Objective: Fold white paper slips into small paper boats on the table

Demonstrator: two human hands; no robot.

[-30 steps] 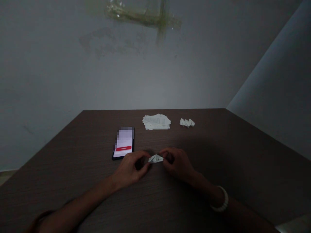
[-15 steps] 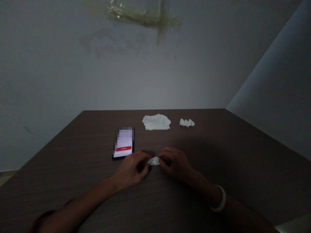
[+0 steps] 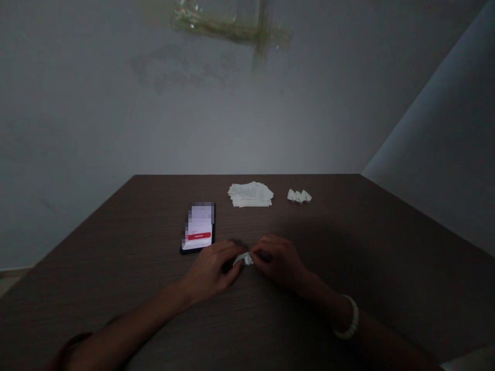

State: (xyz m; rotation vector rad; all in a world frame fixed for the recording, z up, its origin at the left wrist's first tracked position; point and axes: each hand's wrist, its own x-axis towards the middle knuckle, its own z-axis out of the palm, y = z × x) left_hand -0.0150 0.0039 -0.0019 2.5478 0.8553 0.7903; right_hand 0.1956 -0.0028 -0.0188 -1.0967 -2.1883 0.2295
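Pinching a small folded paper (image 3: 247, 259) with left hand (image 3: 211, 270) and right hand (image 3: 280, 262), I have the phone (image 3: 200, 226) just beyond my left; the creases seem too dim to read

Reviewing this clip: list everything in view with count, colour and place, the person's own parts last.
Folded paper: 1, whitish, between both hands
Phone: 1, black, pale screen with red bar, beyond the left hand
Paper stack: 1, white, sheets uncountable, far side
Small folded pieces: 3, white, right of the stack
Table: 1, dark brown, beneath everything
Walls: 2, grey, behind and right
Tape-like strips: count unclear, yellowish, upper wall
Bracelet: 1, whitish, right forearm
Left hand: 1, bare, fingers on the folded paper
Right hand: 1, bare, fingers on its other side
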